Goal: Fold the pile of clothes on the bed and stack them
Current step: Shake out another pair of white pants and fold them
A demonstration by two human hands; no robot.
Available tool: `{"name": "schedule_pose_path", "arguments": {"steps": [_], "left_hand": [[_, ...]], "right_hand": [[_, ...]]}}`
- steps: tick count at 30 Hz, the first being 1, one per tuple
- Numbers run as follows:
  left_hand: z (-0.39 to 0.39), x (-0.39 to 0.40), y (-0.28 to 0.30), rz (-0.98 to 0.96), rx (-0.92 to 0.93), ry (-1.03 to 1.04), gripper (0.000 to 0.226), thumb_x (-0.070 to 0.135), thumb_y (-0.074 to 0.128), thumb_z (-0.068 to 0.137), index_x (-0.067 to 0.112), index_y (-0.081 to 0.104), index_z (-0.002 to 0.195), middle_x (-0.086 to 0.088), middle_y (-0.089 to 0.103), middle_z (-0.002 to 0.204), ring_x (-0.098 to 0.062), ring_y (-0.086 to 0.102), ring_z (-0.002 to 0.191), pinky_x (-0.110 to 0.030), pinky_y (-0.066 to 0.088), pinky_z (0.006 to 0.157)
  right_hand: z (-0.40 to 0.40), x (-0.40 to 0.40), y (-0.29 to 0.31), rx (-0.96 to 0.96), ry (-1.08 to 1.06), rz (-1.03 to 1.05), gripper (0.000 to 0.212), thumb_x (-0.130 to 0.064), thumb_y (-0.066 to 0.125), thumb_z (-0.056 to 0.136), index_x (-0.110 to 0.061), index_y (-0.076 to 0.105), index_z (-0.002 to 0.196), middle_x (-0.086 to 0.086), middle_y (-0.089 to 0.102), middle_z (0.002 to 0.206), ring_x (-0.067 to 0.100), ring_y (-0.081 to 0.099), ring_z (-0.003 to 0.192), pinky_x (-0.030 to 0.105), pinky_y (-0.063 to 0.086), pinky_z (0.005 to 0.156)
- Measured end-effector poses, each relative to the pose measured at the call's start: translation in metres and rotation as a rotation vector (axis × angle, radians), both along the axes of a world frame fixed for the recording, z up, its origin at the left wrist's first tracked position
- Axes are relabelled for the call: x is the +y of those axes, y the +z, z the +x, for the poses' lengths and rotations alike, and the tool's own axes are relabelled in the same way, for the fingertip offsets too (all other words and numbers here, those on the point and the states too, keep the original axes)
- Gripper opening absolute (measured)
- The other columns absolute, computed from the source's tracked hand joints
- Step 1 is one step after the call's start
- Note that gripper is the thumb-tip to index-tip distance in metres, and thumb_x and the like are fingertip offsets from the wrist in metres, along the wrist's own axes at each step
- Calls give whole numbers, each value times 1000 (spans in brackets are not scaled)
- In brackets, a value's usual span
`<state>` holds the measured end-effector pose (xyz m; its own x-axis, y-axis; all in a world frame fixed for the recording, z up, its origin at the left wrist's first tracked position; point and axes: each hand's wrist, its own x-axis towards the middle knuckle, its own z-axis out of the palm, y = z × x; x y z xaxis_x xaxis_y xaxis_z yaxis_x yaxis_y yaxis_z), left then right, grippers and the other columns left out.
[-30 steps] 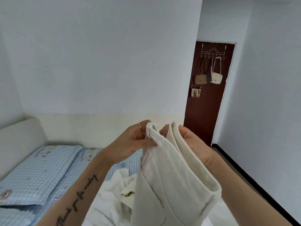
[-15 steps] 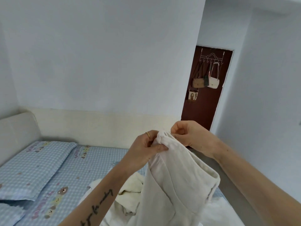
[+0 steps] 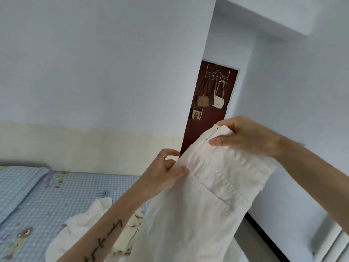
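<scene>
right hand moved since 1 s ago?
Yes. The right hand has gone up and right: earlier it was below and left of the door, now it overlaps the door's lower right edge.

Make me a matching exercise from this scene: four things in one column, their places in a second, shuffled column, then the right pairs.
Things:
1. white trousers
2. small bags
3. pile of clothes
4. gold ring

Places:
A. lying on the checked bed sheet
B. on a finger of the left hand
C. held up by both hands, the right hand higher
D. hanging on the dark door

Pairs: 1-C, 2-D, 3-A, 4-B
</scene>
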<state>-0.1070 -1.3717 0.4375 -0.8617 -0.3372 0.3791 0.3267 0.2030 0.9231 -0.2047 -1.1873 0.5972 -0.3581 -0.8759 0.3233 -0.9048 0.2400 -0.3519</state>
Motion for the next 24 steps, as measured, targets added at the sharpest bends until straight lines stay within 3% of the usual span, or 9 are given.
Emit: {"name": "schedule_pose_path", "arguments": {"steps": [3, 5, 7, 10, 13, 15, 20, 24], "left_hand": [[-1, -5, -12, -41, -100, -119, 63, 35, 76, 72, 39, 40, 123, 7, 73, 100, -14, 71, 89, -24, 56, 74], [-3, -4, -19, -77, -134, -172, 64, 29, 76, 77, 41, 38, 126, 13, 71, 105, -10, 70, 92, -17, 54, 71], [-4, -2, -22, -103, -159, -206, 63, 28, 77, 76, 43, 40, 125, 18, 68, 110, -7, 69, 95, -14, 53, 72], [-6, -1, -25, -130, -198, -241, 62, 29, 79, 72, 42, 43, 121, 14, 70, 109, -10, 69, 94, -20, 55, 77], [-9, 1, -32, -125, -203, -173, 58, 31, 83, 64, 24, 51, 112, 2, 73, 102, -18, 70, 92, -40, 55, 86], [-6, 4, -37, -99, -173, -93, 54, 30, 84, 59, 17, 56, 103, -4, 74, 97, -23, 71, 89, -50, 52, 88], [19, 2, -45, -77, -43, 133, 31, 38, 75, 58, 29, 65, 86, -8, 72, 84, -24, 70, 78, -45, 52, 74], [48, -2, -57, -69, -54, 230, 38, 46, 73, 54, 41, 66, 91, 8, 74, 85, -9, 70, 76, -30, 52, 72]], "right_hand": [[-1, 16, 34, 32, 35, 5, 16, -37, 71, 79, -22, 71, 83, -2, 72, 84, -5, 65, 75, 10, 47, 65], [2, 23, 54, 41, 71, 8, 11, -40, 70, 77, -29, 71, 81, -15, 71, 79, -16, 61, 76, 3, 43, 65], [7, 28, 67, 17, 126, 17, 4, -37, 69, 76, -38, 71, 80, -20, 71, 77, -9, 65, 73, 4, 45, 61], [13, 32, 76, 12, 185, 59, 17, -36, 70, 77, -31, 72, 93, -6, 74, 91, 9, 70, 84, 14, 52, 70], [15, 32, 81, 15, 224, 85, 21, -35, 70, 79, -29, 71, 99, -4, 73, 98, 11, 70, 91, 14, 52, 77], [15, 34, 81, 5, 215, 61, 19, -33, 71, 78, -32, 72, 97, -6, 74, 96, 8, 70, 88, 13, 52, 73], [15, 35, 86, -9, 210, -24, 12, -24, 71, 79, -32, 72, 88, -7, 74, 87, 5, 70, 79, 11, 51, 63], [26, 17, 86, 20, 222, 11, 24, -35, 72, 75, -20, 70, 94, 3, 73, 92, 14, 71, 81, 17, 55, 64]]}}
